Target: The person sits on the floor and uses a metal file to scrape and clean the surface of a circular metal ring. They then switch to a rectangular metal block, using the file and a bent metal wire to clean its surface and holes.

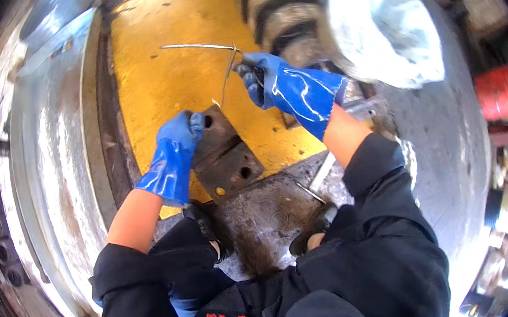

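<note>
Well, the biggest thing from where I stand is the yellow surface (181,17) spread out in front of the worker. Along its left side runs a long, pale metal beam (56,146), shiny and scuffed. The person (371,265), in dark clothes with the sleeves pushed up, leans over the near end of the yellow. Beyond the right hand lies a row of thick, rounded metal pieces (282,4), with a whitish plastic bag (387,25) beside it, and a red cylinder (501,92) sits farther off to the right.

The dark metal block (222,150) lies at a slant on the near part of the yellow, below and between the two blue-gloved hands. The left hand (178,131) is at its upper left edge, fingers curled; I can't tell whether they grip it. The right hand (269,78), above and apart from the block, is closed around something slim: a silvery rod (197,46) points left from it, and a thinner brownish rod (228,80) slants down toward the block's top corner. Smallest are two round holes (245,172) in the block and a yellow spot (220,191) near its lower corner.
</note>
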`<state>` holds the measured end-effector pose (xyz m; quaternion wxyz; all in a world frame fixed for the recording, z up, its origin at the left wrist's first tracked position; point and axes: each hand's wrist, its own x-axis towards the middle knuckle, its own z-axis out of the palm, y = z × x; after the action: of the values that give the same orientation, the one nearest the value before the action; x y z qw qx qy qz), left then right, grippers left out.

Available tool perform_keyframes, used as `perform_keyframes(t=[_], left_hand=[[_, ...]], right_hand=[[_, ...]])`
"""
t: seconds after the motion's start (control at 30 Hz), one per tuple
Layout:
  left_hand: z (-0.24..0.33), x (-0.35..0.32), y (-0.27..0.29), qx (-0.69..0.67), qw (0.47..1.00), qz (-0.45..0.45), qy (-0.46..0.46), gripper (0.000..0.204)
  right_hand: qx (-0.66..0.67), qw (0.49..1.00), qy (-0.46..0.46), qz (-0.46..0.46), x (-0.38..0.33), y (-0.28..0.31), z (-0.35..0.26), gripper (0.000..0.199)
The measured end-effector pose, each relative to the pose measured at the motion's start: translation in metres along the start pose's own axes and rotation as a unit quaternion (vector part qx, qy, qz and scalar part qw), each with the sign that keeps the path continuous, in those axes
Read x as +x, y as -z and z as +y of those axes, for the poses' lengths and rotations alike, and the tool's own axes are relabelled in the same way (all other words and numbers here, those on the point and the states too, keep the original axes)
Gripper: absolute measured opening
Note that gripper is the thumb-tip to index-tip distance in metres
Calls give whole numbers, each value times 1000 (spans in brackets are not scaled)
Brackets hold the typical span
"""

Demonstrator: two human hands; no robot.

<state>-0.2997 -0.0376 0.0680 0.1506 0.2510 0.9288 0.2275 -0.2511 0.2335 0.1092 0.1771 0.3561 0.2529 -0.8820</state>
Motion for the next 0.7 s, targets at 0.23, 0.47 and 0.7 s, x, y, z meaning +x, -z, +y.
perform_keyframes(t=[0.23,0.47,0.7], left_hand=[[-3,-1,-6,162,986,45,9,56],[86,-71,-15,170,975,141,10,60],[68,-108,-28,73,980,183,-32,69]], right_hand=[[-107,979,143,102,-231,1,15,26],[-49,922,295,245,-422,79,57,16],[-490,664,511,241,-487,229,139,19]])
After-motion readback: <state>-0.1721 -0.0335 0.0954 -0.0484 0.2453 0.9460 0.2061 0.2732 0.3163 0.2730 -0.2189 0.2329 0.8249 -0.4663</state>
